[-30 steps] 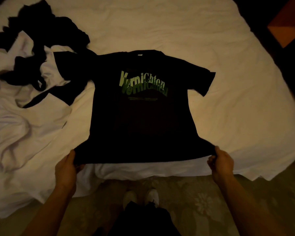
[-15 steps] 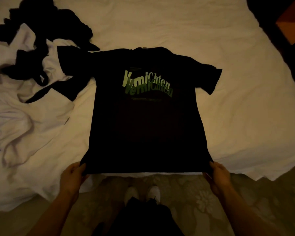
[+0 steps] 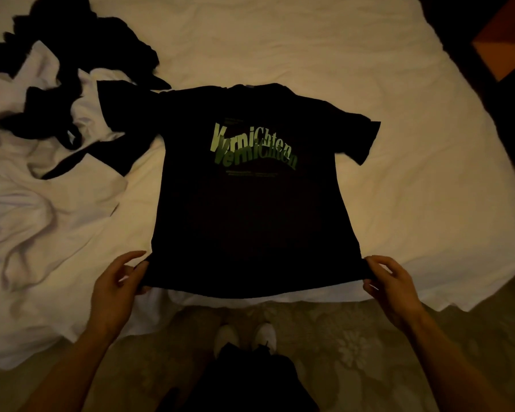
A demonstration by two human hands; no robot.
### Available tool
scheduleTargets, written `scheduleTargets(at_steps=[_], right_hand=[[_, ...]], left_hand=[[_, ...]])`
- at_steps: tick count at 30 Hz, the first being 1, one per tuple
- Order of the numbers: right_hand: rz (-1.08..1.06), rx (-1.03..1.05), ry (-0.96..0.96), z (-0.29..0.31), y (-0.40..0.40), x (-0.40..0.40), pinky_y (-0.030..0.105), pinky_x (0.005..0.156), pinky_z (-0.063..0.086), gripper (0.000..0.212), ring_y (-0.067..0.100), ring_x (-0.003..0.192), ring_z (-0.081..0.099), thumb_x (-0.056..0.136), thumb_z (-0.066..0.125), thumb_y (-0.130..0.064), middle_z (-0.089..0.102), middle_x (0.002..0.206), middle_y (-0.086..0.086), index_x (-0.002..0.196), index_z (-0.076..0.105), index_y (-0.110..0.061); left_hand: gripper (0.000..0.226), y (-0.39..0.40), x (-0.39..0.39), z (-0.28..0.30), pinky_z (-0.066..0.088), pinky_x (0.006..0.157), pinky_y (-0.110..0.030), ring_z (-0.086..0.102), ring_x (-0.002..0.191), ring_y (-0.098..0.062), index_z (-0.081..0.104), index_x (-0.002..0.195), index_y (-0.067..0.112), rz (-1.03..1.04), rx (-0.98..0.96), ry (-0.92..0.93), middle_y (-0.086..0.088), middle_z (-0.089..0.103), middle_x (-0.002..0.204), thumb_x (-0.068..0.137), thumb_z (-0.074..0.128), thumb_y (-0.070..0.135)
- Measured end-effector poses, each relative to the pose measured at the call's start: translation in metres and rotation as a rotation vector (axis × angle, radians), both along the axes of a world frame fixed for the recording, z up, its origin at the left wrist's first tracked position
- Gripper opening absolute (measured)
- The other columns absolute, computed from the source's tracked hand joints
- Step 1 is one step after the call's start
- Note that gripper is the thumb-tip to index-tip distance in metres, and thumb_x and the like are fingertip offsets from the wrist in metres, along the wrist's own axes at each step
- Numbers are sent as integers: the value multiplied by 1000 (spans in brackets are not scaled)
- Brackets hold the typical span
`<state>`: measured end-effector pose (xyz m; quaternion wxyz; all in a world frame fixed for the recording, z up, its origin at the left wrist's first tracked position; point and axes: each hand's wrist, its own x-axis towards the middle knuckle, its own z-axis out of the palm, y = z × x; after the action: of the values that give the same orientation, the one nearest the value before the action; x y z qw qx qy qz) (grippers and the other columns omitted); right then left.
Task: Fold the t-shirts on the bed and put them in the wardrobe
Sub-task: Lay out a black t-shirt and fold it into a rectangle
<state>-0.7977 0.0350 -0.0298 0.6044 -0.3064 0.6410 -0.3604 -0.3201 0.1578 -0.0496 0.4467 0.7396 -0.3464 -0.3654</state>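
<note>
A black t-shirt with green lettering lies spread flat, front up, on the white bed, its hem at the near edge. The left hand pinches the hem's left corner between thumb and fingers; the right hand pinches the right corner the same way. To the left, a pile of black and white clothes lies crumpled, touching the t-shirt's left sleeve. White shoes stand on the patterned floor below.
</note>
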Motion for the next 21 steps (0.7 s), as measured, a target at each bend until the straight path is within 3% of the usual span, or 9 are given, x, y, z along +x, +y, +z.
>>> scheduleTargets(at_steps=[4, 9, 12, 14, 17, 21], right_hand=[[39, 91, -32, 0, 2, -9, 23, 70, 59, 18, 20, 81, 67, 87, 59, -14, 71, 90, 8, 102, 65, -5], [-21, 164, 161, -13, 12, -19, 26, 65, 57, 21, 26, 84, 63, 100, 45, -1, 65, 98, 15, 99, 63, -11], [-9, 252, 256, -26, 18, -14, 37, 80, 51, 24, 27, 87, 59, 103, 39, -1, 60, 104, 18, 96, 61, -7], [21, 267, 325, -29, 14, -1, 47, 93, 46, 18, 30, 95, 55, 103, 43, -6, 58, 107, 17, 102, 61, -6], [144, 208, 373, -24, -2, 21, 48, 92, 47, 14, 32, 99, 55, 103, 46, -9, 60, 105, 16, 107, 60, -7], [244, 131, 368, -17, -37, 51, 31, 72, 51, 18, 25, 83, 60, 102, 46, -7, 64, 93, 11, 107, 63, -6]], left_hand=[[25, 0, 9, 11, 59, 83, -29, 70, 95, -16, 71, 112, 17, -164, 119, 128, -2, 71, 104, 96, 58, 3], [31, 12, 24, -13, 51, 88, -42, 65, 95, -28, 72, 106, 11, 25, 285, 204, -14, 70, 106, 95, 50, -9], [29, 20, 30, -36, 49, 86, -46, 64, 85, -32, 71, 110, 4, -88, 516, 131, -14, 72, 90, 96, 50, -7], [26, 17, 28, -40, 49, 86, -42, 65, 97, -31, 72, 113, 11, -215, 593, -54, -11, 72, 102, 97, 54, 2], [21, -6, 21, -28, 43, 78, -33, 65, 97, -31, 74, 110, 15, -248, 511, -346, -12, 71, 106, 97, 58, 14], [17, -53, 9, -16, 46, 78, -34, 65, 90, -25, 71, 106, 22, -254, 412, -209, -5, 69, 99, 99, 57, 16]])
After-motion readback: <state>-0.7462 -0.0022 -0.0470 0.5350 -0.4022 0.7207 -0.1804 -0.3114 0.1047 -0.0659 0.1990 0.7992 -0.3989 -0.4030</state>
